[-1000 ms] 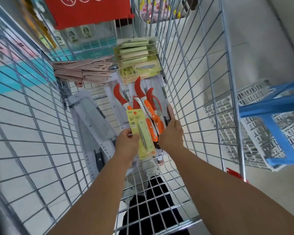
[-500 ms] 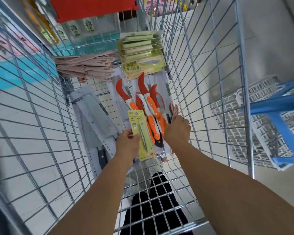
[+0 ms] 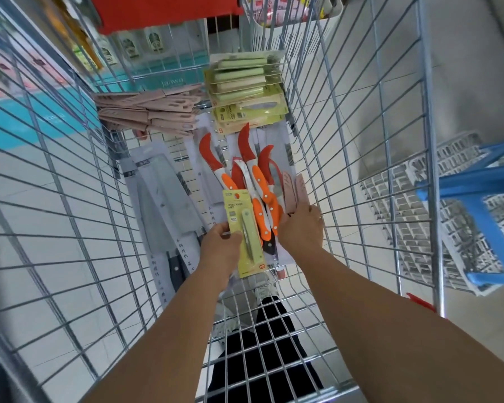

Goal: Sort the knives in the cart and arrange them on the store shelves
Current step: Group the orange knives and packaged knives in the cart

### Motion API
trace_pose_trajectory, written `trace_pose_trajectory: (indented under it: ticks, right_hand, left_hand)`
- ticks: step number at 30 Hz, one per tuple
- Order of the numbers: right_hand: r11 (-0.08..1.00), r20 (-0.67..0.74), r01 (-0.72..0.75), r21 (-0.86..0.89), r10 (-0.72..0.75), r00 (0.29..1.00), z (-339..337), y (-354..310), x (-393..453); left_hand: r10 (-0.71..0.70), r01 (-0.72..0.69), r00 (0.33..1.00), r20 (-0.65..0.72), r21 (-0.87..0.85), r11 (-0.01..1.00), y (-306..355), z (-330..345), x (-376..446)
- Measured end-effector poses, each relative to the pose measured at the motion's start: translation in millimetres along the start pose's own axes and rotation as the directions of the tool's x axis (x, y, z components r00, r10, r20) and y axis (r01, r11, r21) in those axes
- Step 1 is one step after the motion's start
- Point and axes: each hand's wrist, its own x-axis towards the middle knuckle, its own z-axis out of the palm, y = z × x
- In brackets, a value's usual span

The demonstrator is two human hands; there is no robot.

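Left hand [image 3: 218,245] pinching flat yellow-green carded knife [image 3: 246,234], wire-grid cart [image 3: 346,158]

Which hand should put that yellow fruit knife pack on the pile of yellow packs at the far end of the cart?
Probably the left hand: it already grips the fruit knife pack. The right hand is busy at the pink sheathed knives.

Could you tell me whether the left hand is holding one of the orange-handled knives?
No, the left hand grips a yellow fruit knife pack, while the orange-handled knives lie in the cart.
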Motion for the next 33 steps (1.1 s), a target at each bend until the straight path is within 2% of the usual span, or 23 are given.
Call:
trace_pose_trajectory:
  ticks: [8, 13, 15, 19, 21, 25, 28, 33]
  right_hand:
    - [0.999, 0.108, 0.036, -0.039, -0.032, 0.994, 3, 5, -17]
    - [0.974, 0.117, -0.184, 0.13, 0.169, 0.979, 4, 1, -13]
    - [0.973, 0.133, -0.193, 0.124, 0.176, 0.975, 1, 3, -9]
    - [0.983, 0.032, -0.134, 0.124, 0.131, 0.991, -14, 4, -12]
    - [0.98, -0.027, -0.057, 0.192, 0.064, 0.998, -22, -3, -17]
    - [0.946, -0.058, 0.227, 0.233, -0.22, 0.974, -30, -36, -20]
    - [0.899, 0.023, 0.4, 0.179, -0.411, 0.912, -35, -69, -16]
    - [0.797, 0.193, 0.603, 0.025, -0.596, 0.779, -35, -126, 10]
  left_hand:
    - [-0.03, 0.033, 0.995, -0.099, 0.032, 0.999, -13, -4, 7]
    - [-0.026, 0.029, 0.997, -0.069, 0.041, 0.999, -10, -8, 4]
    - [-0.026, 0.029, 0.998, -0.058, 0.044, 0.999, -9, -8, 3]
    - [-0.019, 0.02, 0.998, -0.061, 0.008, 1.0, -8, -9, 2]
    - [-0.003, 0.0, 0.996, -0.085, -0.035, 0.999, -5, -12, 1]
    - [0.066, -0.086, 0.981, -0.182, -0.101, 0.991, 10, -24, -2]
    - [0.125, -0.164, 0.95, -0.287, -0.116, 0.98, 28, -33, -3]
    - [0.086, -0.206, 0.906, -0.415, -0.254, 0.945, 59, -44, 8]
